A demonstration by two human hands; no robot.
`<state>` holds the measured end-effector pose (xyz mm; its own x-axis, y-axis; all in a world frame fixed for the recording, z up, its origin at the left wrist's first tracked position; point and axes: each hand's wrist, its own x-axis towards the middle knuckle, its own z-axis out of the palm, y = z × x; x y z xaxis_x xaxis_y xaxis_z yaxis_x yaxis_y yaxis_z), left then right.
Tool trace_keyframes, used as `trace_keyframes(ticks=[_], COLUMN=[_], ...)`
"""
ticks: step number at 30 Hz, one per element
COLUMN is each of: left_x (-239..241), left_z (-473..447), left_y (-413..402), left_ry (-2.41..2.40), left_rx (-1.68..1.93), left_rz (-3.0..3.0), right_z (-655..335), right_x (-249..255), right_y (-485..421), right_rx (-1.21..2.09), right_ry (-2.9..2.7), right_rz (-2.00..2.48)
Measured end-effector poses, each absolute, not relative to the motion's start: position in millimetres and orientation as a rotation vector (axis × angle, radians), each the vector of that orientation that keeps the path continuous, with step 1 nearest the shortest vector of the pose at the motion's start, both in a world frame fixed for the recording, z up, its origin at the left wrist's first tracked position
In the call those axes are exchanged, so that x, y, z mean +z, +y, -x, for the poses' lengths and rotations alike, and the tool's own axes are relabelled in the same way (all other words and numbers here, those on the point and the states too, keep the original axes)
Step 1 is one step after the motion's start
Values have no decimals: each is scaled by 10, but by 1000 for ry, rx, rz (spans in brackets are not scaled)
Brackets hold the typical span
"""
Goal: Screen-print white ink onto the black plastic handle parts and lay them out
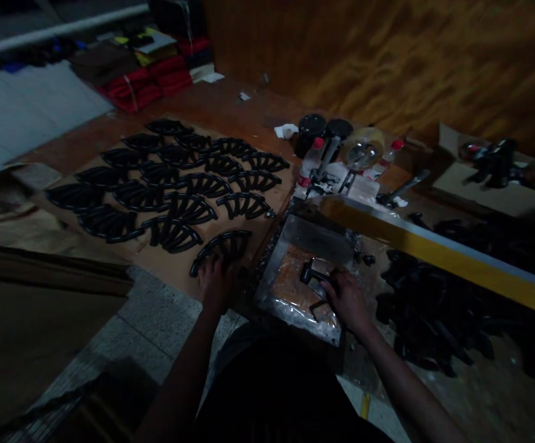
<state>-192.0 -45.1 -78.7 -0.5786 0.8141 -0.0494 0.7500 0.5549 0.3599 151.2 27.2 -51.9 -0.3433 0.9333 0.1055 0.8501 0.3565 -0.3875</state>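
A: What is on the far left?

B: Rows of black curved pieces on a brown cardboard sheet.

A: And the left hand?

B: It rests flat on the nearest curved piece, fingers a little apart. The piece runs longways, up to the right of that hand.

A: And the right hand?

B: Its fingers are closed on a black tool over the metal frame (too dark to see more). The dark pile lies right of it
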Motion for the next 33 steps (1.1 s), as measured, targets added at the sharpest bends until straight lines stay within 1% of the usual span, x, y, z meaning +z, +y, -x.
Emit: trace_keyframes(ticks=[14, 27, 33], left_x=[-786, -881, -929], left_z=[1816, 1722, 1719], left_y=[-102, -8, -8], left_ry=[2608, 2704, 2685], left_rx=[246, 314, 346], left_rz=[-1165, -1059, -1039], right_z=[-1536, -1585, -1578], right_x=[-548, -635, -617], right_y=[315, 339, 346], right_rx=[470, 439, 446], right_ry=[-2319, -2329, -2331], right_rz=[1613, 1548, 1596])
